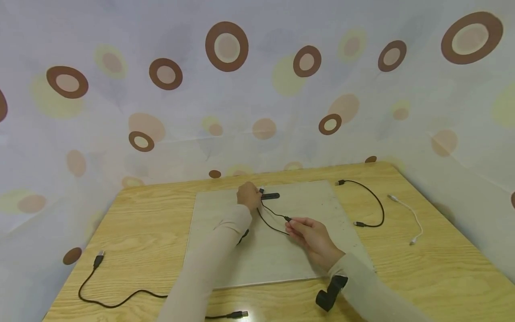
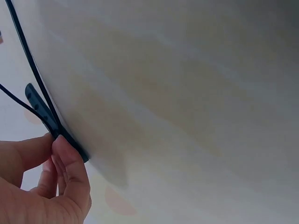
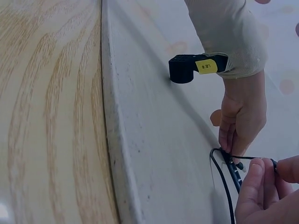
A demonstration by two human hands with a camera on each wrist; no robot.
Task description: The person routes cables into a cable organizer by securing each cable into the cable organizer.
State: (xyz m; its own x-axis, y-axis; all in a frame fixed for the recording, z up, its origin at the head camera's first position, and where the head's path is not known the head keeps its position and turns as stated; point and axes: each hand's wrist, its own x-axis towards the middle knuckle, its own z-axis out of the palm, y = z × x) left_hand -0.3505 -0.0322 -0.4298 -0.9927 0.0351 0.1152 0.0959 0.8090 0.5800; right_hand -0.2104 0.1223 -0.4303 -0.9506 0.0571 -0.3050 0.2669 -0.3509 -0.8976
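The table (image 1: 137, 232) is made of light yellow wood with wavy lines. A big, flat, pale board (image 1: 281, 264) lies in the middle of it. On the left side, a black cord (image 1: 108, 307) bends in a wiggle. At the front, a black plug (image 1: 236, 315) on a bit of cord lies near the edge of the board. To the right, a curved black cable (image 1: 378, 201) lies near the board, and a short white cable (image 1: 416, 218) lies farther right.
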